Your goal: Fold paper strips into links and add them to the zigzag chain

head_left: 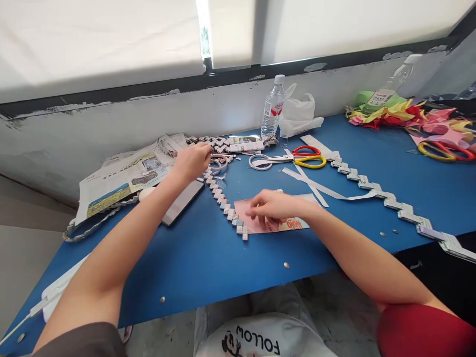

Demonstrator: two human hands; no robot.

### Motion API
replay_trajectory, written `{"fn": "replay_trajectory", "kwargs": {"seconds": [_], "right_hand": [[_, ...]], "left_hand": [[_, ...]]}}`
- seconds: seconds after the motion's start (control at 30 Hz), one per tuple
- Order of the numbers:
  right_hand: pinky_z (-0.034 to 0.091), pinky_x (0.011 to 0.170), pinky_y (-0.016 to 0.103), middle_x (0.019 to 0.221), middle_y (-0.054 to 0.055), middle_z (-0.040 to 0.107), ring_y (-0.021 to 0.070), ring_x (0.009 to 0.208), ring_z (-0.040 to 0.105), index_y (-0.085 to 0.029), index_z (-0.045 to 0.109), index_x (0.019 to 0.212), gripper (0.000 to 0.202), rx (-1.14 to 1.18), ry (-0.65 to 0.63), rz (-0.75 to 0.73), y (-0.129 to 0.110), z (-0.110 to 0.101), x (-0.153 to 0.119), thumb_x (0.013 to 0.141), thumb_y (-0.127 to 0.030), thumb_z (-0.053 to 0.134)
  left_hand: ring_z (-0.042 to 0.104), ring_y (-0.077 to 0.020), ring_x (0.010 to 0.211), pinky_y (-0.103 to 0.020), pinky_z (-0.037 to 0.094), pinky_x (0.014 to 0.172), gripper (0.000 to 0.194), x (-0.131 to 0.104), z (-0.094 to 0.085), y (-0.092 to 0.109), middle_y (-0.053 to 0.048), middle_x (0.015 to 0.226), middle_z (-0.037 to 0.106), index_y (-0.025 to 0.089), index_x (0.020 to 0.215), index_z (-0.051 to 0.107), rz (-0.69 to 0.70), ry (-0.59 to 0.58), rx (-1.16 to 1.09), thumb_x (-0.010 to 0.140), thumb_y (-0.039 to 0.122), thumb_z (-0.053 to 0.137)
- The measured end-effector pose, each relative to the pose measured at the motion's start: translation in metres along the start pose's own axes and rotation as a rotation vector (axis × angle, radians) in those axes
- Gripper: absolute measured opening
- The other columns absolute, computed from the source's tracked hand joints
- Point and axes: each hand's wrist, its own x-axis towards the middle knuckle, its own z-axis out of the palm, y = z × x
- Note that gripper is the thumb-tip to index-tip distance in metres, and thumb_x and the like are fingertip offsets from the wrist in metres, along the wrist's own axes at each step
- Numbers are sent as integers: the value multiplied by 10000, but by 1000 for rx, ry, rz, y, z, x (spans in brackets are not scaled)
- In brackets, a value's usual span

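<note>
My left hand (194,161) is above the far end of a zigzag folded-paper chain (224,204), near a roll of tape (219,162); its fingers are bent together, and what they hold, if anything, is hidden. My right hand (270,204) rests over a pinkish printed paper sheet (243,223), fingers apart and curved down, touching or just above it. The near end of the chain lies against the sheet's left edge. Behind the sheet are crossed white paper strips (325,190) and scissors with red and yellow handles (310,157).
Newspapers (111,188) and a dark-edged tablet or phone (183,202) lie left. A water bottle (273,106) and white plastic bag (300,114) stand behind. Another folded chain (390,201) runs right. Coloured paper (405,116), a bottle (390,84) and scissors (446,150) sit far right.
</note>
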Motion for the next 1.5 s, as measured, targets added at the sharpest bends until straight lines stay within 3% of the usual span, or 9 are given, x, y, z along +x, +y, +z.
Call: {"fn": "replay_trajectory", "kwargs": {"seconds": [0.17, 0.33, 0.53, 0.63, 0.73, 0.93, 1.13, 1.37, 1.5], "right_hand": [[456, 632, 286, 897, 71, 727, 197, 766, 637, -188, 679, 826, 134, -294, 620, -7, 19, -43, -6, 799, -298, 607], [456, 667, 296, 1067, 79, 686, 230, 875, 638, -197, 681, 992, 270, -461, 431, 63, 36, -52, -2, 733, -271, 661], [418, 606, 282, 910, 66, 700, 208, 783, 626, -201, 675, 870, 132, -508, 391, 84, 38, -48, -1, 753, -246, 633], [431, 645, 283, 894, 67, 704, 207, 798, 622, -192, 667, 831, 106, -493, 541, -91, 38, -47, 0, 803, -253, 585], [469, 708, 290, 902, 58, 709, 201, 824, 631, -189, 654, 874, 134, -415, 714, -386, 34, -40, 0, 844, -286, 566], [497, 733, 313, 849, 68, 729, 197, 788, 659, -186, 673, 921, 155, -589, 752, -829, 21, -12, 1, 907, -242, 530], [482, 733, 331, 825, 74, 732, 200, 774, 651, -179, 688, 901, 172, -718, 759, -903, 20, -1, 7, 926, -245, 531], [506, 720, 319, 773, 52, 741, 181, 741, 655, -202, 723, 820, 179, -384, 678, -888, 15, 9, 10, 900, -297, 594], [517, 690, 293, 782, 37, 754, 177, 737, 675, -205, 750, 788, 134, -103, 755, -715, 10, 18, 8, 846, -285, 660]], "left_hand": [[657, -227, 997, -327, 492, 785, 339, -64, 3, 62, -62, 1096, 707, 205, 1086, 658, 236, -77, -145, 927, 234, 360], [602, -259, 1143, -387, 468, 943, 386, -114, 26, 98, -120, 1302, 619, 146, 1239, 578, 477, -140, -241, 956, 333, 392], [516, -295, 1283, -451, 410, 1051, 432, -128, 42, 104, -165, 1379, 558, 119, 1278, 555, 503, -220, -315, 962, 376, 412], [576, -282, 1206, -449, 426, 1026, 375, -128, 39, 103, -148, 1283, 635, 153, 1219, 596, 414, -240, -516, 955, 358, 427], [660, -243, 1038, -387, 485, 928, 371, -126, 36, 99, -113, 1115, 714, 189, 1207, 595, 117, -196, -954, 944, 406, 449], [727, -231, 784, -391, 539, 815, 603, -116, 41, 86, -108, 930, 748, 162, 1244, 544, -385, -32, -1817, 861, 623, 484], [732, -213, 745, -377, 560, 811, 396, -117, 46, 91, -71, 863, 755, 155, 1027, 689, -406, -103, -1746, 732, 410, 758], [739, -230, 794, -372, 582, 812, 281, -118, 44, 94, -70, 822, 759, 138, 941, 704, -366, -52, -1737, 768, 356, 743], [738, -202, 766, -347, 583, 811, 224, -117, 46, 92, -54, 813, 760, 149, 919, 707, -351, -14, -1736, 782, 325, 732]]}}
